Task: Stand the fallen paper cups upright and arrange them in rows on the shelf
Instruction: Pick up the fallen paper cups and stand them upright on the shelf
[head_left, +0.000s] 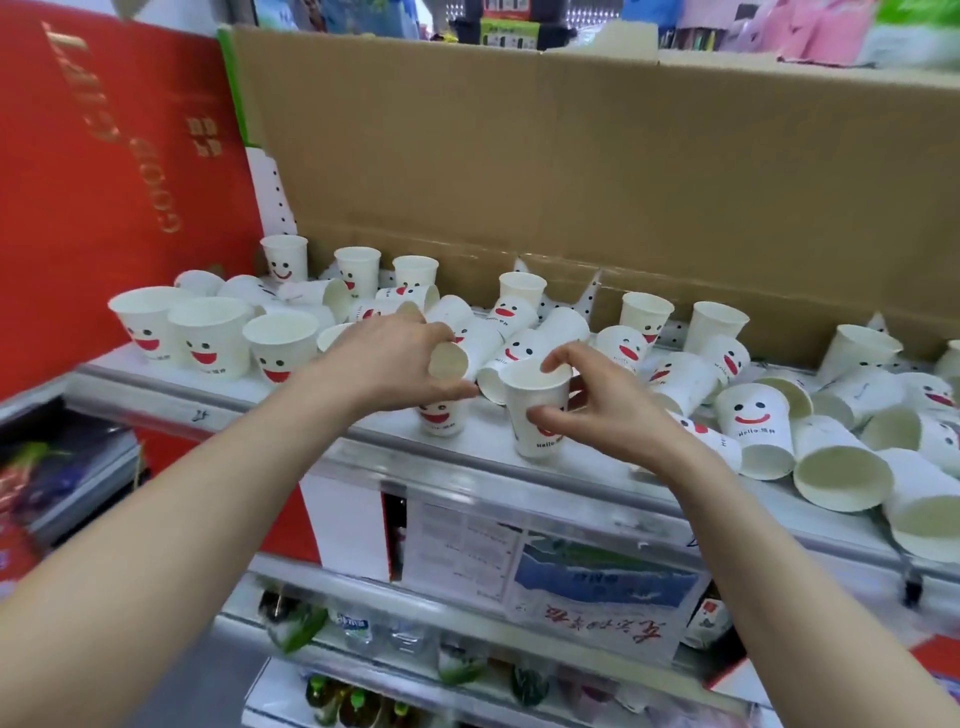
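Many white paper cups with red smiling faces cover the white shelf (291, 410). Three stand upright in a row at the left (210, 338), and several more stand along the back. My left hand (389, 358) grips a cup lying on its side (452, 361), its mouth facing me. An upright cup (441, 418) stands just below that hand. My right hand (597, 400) holds an upright cup (540, 415) by its rim and side near the shelf's front edge. A heap of fallen cups (841, 467) lies at the right, with more tipped cups behind my hands.
A brown cardboard sheet (571, 171) forms the wall behind the shelf. A red box (119, 171) stands at the left. Below the shelf edge hang price labels (545, 577), and lower shelves hold bottles (353, 629).
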